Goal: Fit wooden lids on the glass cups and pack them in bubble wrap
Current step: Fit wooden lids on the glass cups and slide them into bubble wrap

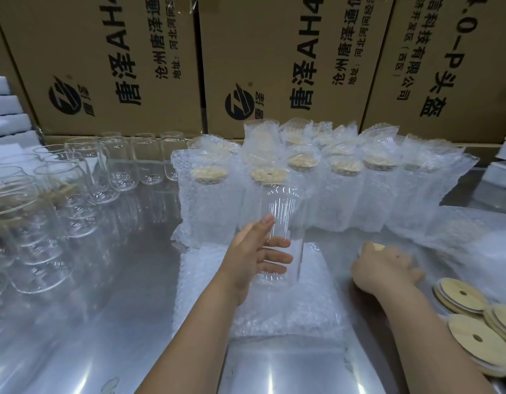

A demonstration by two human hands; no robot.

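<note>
"At the left of the steel table (104, 322), your bare glass cups (75, 180) stand crowded together, none of them lidded."

"And in the middle, your left hand (254, 251) has thumb and fingers curled round one glass cup (283, 211), roughly upright over the flat bubble wrap (288, 308). Its mouth is open. I can't tell whether its base touches the wrap."

"That puts you at the lidding step, I'd say. Your hands are apart: the right hand (385, 265), off to the side of the cup and low near the table, pinches a wooden lid (378, 247)."

"Most of that lid is hidden behind your knuckles, so I can't tell which face is up. Check that before you seat it."

"The next move, as I judge it: bring the lid over the rim, keep it level, and press it down squarely while your left hand steadies the glass. Tilted, it may catch on one side."

"After that the cup goes into the wrap beneath it and joins the wrapped cups (345, 189) lined up behind, their lids showing through the plastic."

"Furthest right, the loose lids (462, 297) lie heaped near your right forearm, within easy reach for the cups waiting on the left."
</note>
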